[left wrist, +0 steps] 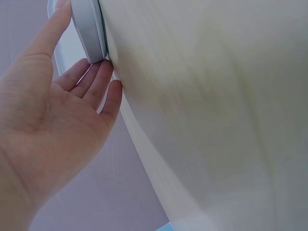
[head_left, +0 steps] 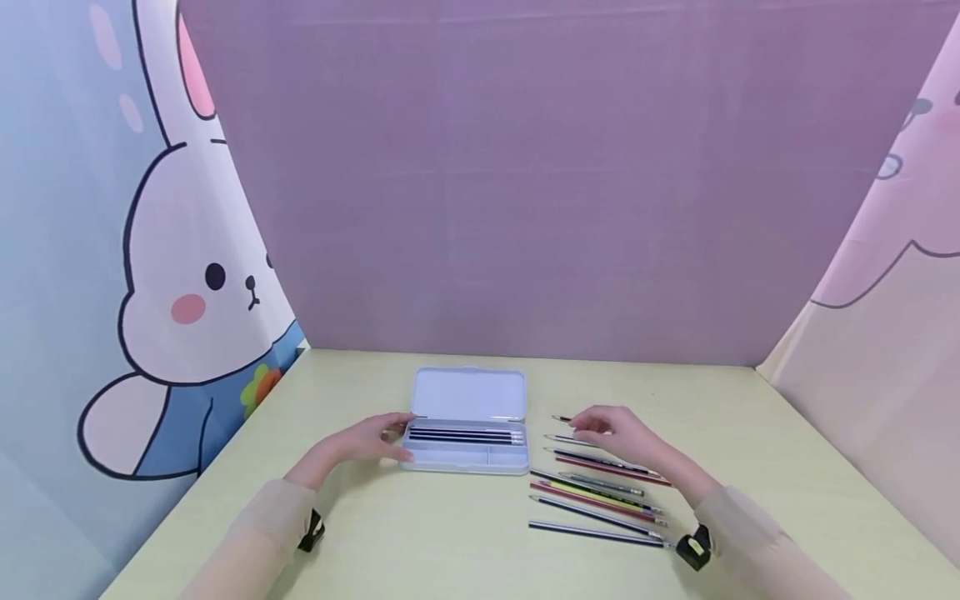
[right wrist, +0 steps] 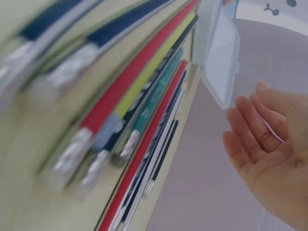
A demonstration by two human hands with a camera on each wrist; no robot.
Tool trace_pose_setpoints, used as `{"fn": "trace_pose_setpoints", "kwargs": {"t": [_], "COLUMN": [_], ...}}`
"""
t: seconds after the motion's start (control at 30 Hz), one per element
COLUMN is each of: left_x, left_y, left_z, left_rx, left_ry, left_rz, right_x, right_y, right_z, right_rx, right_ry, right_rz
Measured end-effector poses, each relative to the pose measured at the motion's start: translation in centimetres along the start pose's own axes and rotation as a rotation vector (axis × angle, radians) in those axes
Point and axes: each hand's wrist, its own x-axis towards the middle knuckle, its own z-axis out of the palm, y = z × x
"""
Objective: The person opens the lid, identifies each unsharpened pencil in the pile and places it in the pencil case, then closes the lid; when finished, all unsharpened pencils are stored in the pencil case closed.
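A white pencil case (head_left: 467, 469) lies with its lid (head_left: 470, 393) raised at the back. Several dark striped pencils (head_left: 461, 436) lie side by side in its long rear compartment. My left hand (head_left: 366, 438) holds the case's left end, thumb at the front corner and fingers toward the back; the left wrist view shows fingertips against the case wall (left wrist: 89, 33). Right of the case, my right hand (head_left: 617, 431) hovers over the far pencils, fingers loosely bent. In the right wrist view nothing is in that hand (right wrist: 269, 127). Beneath it a dark pencil (head_left: 562, 418) is partly hidden.
Loose pencils are spread in a rough column right of the case, among them a yellow pencil (head_left: 592, 491), a red one (right wrist: 115, 96), a green one (right wrist: 154, 98) and a striped one (head_left: 592, 533) nearest me. A purple curtain (head_left: 487, 183) hangs behind the table (head_left: 420, 542).
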Motion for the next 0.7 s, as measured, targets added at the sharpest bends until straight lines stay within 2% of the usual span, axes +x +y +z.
{"fn": "trace_pose_setpoints", "kwargs": {"t": [0.37,0.7], "left_x": [0.1,-0.2], "left_y": [0.1,0.2], "left_z": [-0.2,-0.2], "left_rx": [0.004,0.011], "left_ry": [0.000,-0.003], "left_rz": [-0.004,0.000], "right_x": [-2.2,-3.7], "right_y": [1.5,3.1], "right_z": [-1.1,-1.3], "right_rx": [-0.011,-0.002], "right_ry": [-0.042,-0.060], "right_rz": [0.046,0.009]}}
